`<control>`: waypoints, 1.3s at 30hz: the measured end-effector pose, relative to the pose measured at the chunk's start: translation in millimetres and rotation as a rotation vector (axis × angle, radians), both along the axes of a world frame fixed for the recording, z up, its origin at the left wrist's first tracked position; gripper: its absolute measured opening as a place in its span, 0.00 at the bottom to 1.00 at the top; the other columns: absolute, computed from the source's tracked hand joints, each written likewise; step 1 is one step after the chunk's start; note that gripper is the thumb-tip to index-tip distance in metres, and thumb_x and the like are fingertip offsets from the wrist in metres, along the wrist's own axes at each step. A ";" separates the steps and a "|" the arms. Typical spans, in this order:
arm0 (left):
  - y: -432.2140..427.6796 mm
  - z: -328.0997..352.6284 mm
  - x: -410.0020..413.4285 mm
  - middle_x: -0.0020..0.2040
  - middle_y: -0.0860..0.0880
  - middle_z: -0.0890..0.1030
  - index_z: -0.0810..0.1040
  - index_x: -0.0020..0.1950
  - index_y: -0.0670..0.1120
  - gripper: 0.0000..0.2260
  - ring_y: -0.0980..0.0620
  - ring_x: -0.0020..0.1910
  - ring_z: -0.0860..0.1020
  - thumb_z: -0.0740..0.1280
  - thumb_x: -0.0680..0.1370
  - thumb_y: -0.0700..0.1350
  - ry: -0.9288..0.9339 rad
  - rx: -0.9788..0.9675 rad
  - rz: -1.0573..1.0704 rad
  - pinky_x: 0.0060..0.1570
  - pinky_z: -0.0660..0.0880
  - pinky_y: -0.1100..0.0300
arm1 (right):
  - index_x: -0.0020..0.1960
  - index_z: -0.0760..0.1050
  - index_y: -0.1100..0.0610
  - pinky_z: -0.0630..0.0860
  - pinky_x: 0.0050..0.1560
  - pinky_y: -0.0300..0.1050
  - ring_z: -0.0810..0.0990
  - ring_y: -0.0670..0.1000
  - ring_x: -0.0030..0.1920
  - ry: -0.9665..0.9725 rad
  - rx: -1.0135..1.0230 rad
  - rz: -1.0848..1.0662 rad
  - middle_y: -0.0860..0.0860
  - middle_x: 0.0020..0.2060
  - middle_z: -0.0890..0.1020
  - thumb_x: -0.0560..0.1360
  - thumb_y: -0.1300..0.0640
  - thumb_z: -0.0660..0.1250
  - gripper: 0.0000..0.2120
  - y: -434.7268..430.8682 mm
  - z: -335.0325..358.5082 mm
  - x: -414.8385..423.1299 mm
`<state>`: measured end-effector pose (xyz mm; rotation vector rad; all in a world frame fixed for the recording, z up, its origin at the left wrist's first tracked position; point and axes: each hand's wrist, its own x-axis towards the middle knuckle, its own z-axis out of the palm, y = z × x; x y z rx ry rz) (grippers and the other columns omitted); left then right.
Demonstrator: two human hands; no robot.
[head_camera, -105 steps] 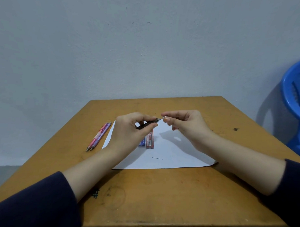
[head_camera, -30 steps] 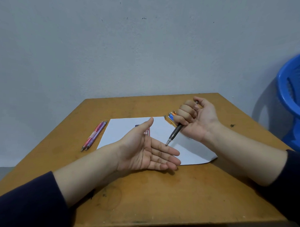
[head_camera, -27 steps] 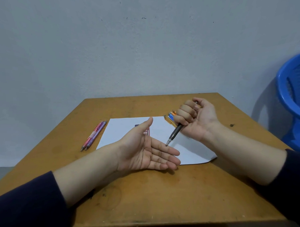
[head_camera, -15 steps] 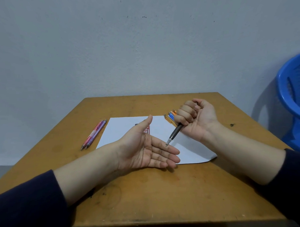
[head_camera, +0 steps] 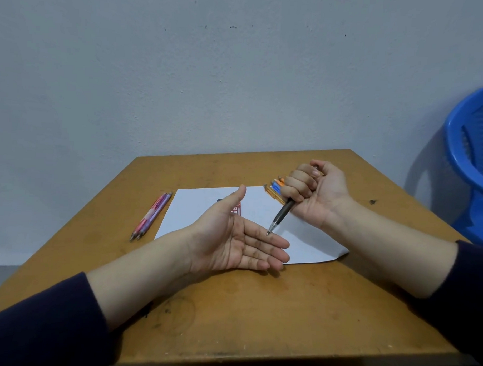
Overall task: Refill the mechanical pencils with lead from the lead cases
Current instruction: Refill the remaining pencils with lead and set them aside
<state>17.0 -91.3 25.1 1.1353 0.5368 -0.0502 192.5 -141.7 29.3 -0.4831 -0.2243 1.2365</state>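
Note:
My right hand (head_camera: 314,191) is fisted around a black mechanical pencil (head_camera: 280,217), thumb on its top end, tip slanting down to my left fingers. My left hand (head_camera: 233,237) lies palm up and empty over the white paper sheet (head_camera: 309,240), fingers spread flat. The pencil tip hovers just above or touches my left index finger; I cannot tell which. A red lead case (head_camera: 236,210) peeks out behind my left thumb, mostly hidden. Two pink and purple pencils (head_camera: 151,216) lie left of the sheet. Orange and blue pencils (head_camera: 274,188) lie behind my right fist.
The wooden table (head_camera: 258,306) stands against a grey wall. A blue plastic chair (head_camera: 471,152) is at the right, beside the table. Dark marks dot the tabletop near the right edge.
3.5 s ago both hands held the black pencil above the sheet. Since then my left hand let go and turned palm up. In the last second nothing visibly moved.

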 end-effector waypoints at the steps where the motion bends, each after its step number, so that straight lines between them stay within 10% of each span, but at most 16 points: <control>1: 0.1 0.0 0.1 0.47 0.34 0.82 0.82 0.50 0.31 0.46 0.42 0.42 0.83 0.44 0.74 0.71 -0.001 -0.001 0.001 0.42 0.80 0.58 | 0.23 0.57 0.54 0.52 0.22 0.36 0.54 0.48 0.17 -0.003 -0.001 -0.002 0.48 0.18 0.56 0.68 0.55 0.54 0.16 0.0 0.0 -0.1; 13: -1.5 1.2 -0.6 0.47 0.34 0.82 0.82 0.49 0.31 0.45 0.41 0.42 0.83 0.46 0.75 0.70 0.011 0.008 0.027 0.41 0.80 0.57 | 0.24 0.59 0.54 0.54 0.22 0.36 0.55 0.47 0.18 -0.019 0.025 0.028 0.48 0.19 0.57 0.71 0.53 0.54 0.18 0.1 1.2 0.1; 24: -3.0 1.7 2.1 0.41 0.38 0.83 0.80 0.48 0.34 0.14 0.47 0.35 0.83 0.60 0.80 0.43 -0.050 0.106 0.277 0.36 0.80 0.61 | 0.34 0.64 0.57 0.62 0.24 0.37 0.60 0.48 0.23 -0.115 -0.012 0.049 0.49 0.23 0.61 0.81 0.44 0.51 0.22 2.6 6.7 -3.5; 32: -0.2 -3.3 1.1 0.40 0.42 0.84 0.80 0.51 0.34 0.08 0.52 0.35 0.82 0.69 0.75 0.37 -0.127 0.293 0.402 0.36 0.79 0.66 | 0.59 0.68 0.62 0.79 0.41 0.48 0.76 0.55 0.40 -0.415 -0.092 0.026 0.60 0.40 0.76 0.81 0.67 0.52 0.10 1.7 7.2 -14.3; 39: 2.0 -5.5 -0.1 0.40 0.43 0.85 0.84 0.47 0.40 0.04 0.51 0.37 0.83 0.70 0.75 0.39 -0.146 0.678 0.463 0.38 0.78 0.63 | 0.55 0.75 0.62 0.80 0.45 0.42 0.78 0.52 0.40 -0.644 -0.209 -0.013 0.56 0.38 0.77 0.77 0.68 0.63 0.08 2.4 0.2 -8.7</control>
